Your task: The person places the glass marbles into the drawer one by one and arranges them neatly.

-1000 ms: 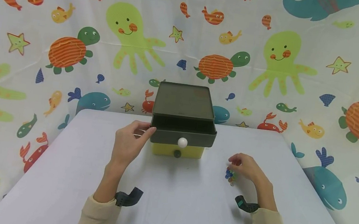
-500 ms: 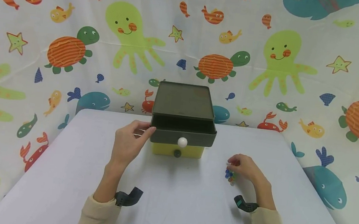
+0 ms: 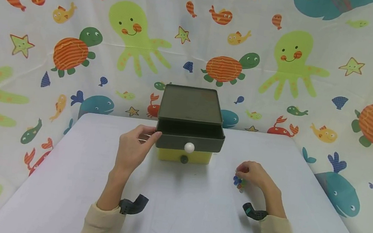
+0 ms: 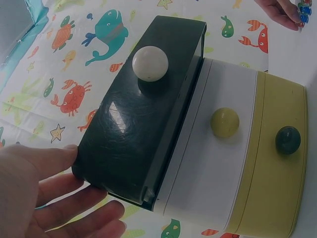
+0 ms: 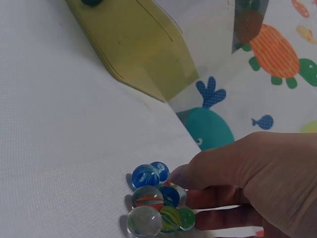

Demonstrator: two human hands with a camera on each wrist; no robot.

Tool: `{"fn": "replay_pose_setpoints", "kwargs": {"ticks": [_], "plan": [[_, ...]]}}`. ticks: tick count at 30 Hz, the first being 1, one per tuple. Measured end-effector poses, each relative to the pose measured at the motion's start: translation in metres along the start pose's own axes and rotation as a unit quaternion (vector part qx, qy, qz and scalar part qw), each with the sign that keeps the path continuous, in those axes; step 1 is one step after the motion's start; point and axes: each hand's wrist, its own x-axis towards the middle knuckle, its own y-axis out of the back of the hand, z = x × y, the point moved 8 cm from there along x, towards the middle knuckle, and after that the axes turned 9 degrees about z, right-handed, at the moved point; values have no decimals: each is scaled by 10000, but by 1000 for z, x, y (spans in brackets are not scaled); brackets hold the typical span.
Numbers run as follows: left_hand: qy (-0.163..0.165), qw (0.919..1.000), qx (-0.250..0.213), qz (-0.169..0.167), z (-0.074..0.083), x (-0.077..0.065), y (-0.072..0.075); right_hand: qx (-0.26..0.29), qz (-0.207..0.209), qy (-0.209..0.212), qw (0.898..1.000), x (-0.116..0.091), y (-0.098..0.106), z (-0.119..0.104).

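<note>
In the head view my left hand (image 3: 133, 149) holds the left front corner of the dark green top drawer (image 3: 173, 141), which is pulled out of a small drawer box. The left wrist view shows the thumb on that drawer's front (image 4: 119, 124) and the fingers beside its edge. To the right, my right hand (image 3: 257, 175) is at a cluster of glass marbles (image 3: 238, 183) on the table. Seen from the right wrist, the thumb and fingers (image 5: 213, 198) pinch at a clear marble with red (image 5: 179, 192), partly hidden behind blue, green and clear marbles (image 5: 146, 198).
Below the dark drawer are a white drawer (image 4: 208, 148) with a yellow knob and a yellow drawer (image 4: 277, 183) with a dark knob. The box stands near the back edge of the white table (image 3: 189, 210). A sea-animal curtain (image 3: 187, 54) hangs behind.
My right hand has lowered slightly toward the marbles, its fingertips drawing closer together. The left hand and the pulled-out drawer stay where they were.
</note>
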Motion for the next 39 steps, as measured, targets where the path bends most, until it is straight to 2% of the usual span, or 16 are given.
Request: {"fn": "replay_pose_setpoints", "kwargs": {"ticks": [27,39], "plan": [[41,10000,23,5,-1,0,-1,-115,22,-203,9997,1,-3,1],[-77,10000,-4,20,1,0,0,-70,167,-80,9998,2,1,1]]}}
